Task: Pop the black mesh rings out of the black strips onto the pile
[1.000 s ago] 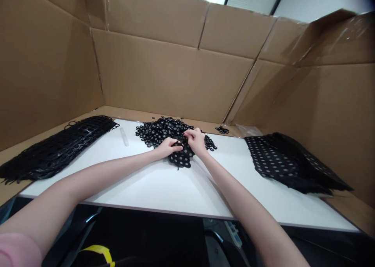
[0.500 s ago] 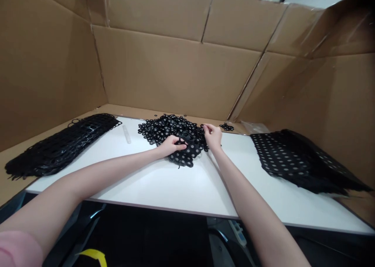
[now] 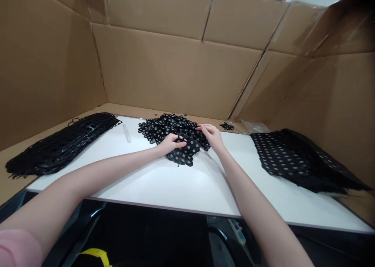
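Observation:
A small black rubber sheet with punched round holes (image 3: 183, 154) lies on the white table (image 3: 181, 185) in front of a heap of loose black rings (image 3: 164, 127). My left hand (image 3: 170, 143) pinches the sheet's near-left part with closed fingers. My right hand (image 3: 213, 135) rests at the sheet's right edge, fingers curled over it and pinching at it. Whether a ring sits between those fingertips is too small to tell.
A stack of emptied black webbing (image 3: 61, 144) lies at the left. Perforated black sheets (image 3: 293, 157) are piled at the right. A small clear tube (image 3: 127, 134) lies beside the rings. A few stray rings (image 3: 227, 126) sit behind. Cardboard walls (image 3: 175, 72) surround the table.
My right hand went from the sheet's middle out to the right by the ring heap, then came back to the sheet's right edge. My left hand stayed on the sheet.

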Action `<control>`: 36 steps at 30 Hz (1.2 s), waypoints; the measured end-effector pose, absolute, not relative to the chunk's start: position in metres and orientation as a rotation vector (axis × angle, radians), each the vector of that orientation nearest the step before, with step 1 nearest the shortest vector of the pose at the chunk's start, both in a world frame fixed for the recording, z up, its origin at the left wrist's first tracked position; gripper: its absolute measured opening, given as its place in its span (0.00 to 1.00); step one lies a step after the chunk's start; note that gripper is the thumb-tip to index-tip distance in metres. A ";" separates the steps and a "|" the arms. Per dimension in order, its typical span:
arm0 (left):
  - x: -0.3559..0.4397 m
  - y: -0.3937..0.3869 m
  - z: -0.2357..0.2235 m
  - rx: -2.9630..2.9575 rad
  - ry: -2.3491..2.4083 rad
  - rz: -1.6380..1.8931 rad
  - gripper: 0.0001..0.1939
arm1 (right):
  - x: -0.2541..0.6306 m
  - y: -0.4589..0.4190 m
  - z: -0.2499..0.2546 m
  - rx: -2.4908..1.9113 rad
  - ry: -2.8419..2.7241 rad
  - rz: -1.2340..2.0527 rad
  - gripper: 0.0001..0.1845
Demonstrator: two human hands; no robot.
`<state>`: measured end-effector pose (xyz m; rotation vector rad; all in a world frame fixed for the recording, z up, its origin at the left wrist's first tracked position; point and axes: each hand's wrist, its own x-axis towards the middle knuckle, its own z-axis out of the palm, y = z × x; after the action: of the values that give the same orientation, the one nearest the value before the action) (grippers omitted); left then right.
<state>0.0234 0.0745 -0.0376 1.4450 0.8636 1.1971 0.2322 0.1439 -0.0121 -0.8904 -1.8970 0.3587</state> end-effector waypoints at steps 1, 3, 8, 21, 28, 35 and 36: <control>0.023 0.075 -0.038 1.420 0.859 1.213 0.19 | 0.232 0.137 -0.006 -0.867 -1.916 0.382 0.19; 0.022 0.074 -0.038 1.377 0.851 1.240 0.21 | 0.231 0.124 0.003 -0.833 -2.021 0.475 0.15; 0.018 0.070 -0.033 1.349 0.821 1.201 0.21 | 0.222 0.109 0.009 -0.804 -2.116 0.624 0.14; 0.021 0.066 -0.028 1.510 0.942 1.150 0.18 | 0.205 0.096 0.009 -0.645 -2.158 0.220 0.09; 0.022 0.068 -0.032 1.523 0.885 1.170 0.18 | 0.206 0.104 0.002 -0.653 -2.293 0.151 0.13; 0.022 0.066 -0.032 1.596 0.991 1.176 0.18 | 0.205 0.105 -0.002 -0.606 -2.322 0.199 0.11; 0.022 0.067 -0.033 1.599 0.986 1.178 0.18 | 0.205 0.105 -0.002 -0.609 -2.325 0.200 0.11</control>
<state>0.0223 0.0667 -0.0331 1.5992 0.9860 1.1775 0.2047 0.1045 -0.0024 -0.6086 -2.3252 0.1998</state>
